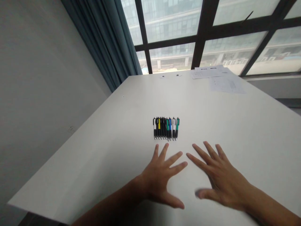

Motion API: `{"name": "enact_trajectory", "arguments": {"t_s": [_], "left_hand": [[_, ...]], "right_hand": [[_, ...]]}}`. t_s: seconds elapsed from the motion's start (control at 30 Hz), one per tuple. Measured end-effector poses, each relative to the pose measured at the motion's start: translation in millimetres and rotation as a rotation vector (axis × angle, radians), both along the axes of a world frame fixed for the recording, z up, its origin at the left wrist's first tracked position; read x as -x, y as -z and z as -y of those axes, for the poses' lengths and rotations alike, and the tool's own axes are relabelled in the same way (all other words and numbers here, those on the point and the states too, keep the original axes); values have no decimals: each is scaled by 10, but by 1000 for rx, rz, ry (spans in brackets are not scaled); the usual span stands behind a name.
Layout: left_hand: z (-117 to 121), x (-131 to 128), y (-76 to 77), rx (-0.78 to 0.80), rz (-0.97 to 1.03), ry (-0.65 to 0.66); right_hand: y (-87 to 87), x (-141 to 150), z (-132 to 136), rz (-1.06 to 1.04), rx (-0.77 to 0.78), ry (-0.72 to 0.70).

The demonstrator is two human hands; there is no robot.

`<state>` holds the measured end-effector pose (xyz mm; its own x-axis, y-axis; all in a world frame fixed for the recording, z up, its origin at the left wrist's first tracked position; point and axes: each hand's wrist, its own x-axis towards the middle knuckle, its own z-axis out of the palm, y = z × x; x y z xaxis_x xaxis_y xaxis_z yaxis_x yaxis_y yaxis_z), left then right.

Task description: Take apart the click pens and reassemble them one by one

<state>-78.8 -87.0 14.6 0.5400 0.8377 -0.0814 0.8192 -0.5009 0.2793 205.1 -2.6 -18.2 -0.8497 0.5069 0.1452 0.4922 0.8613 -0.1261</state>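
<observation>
Several click pens lie side by side in a row on the white table (94, 150), their metal tips toward me. Among them are a white pen (154, 124) at the left end, a yellow pen (159, 125), several black ones, a blue pen (170, 125), another white pen (173, 125) and a green pen (177, 125) at the right end. My left hand (160, 175) is spread open just in front of the row, palm down, holding nothing. To its right, my right hand (218, 175) is also spread, fingers apart and nothing in it. Neither hand touches the pens.
Printed papers (209, 72) lie at the table's far right end, with another sheet (227, 85) beside them. Two small round fittings are at the far edge. A blue curtain (103, 37) and grey wall (47, 78) flank the left; dark-framed windows (172, 22) stand behind.
</observation>
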Motion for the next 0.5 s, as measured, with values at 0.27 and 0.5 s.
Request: {"name": "enact_trajectory", "arguments": {"t_s": [0.27,0.5], "left_hand": [[39,51,113,-29,-21,-48],[156,110,378,-208,-81,-104]], "right_hand": [[-15,-35,-23,-22,-23,-55],[-32,-37,30,-50,-134,-33]]}}
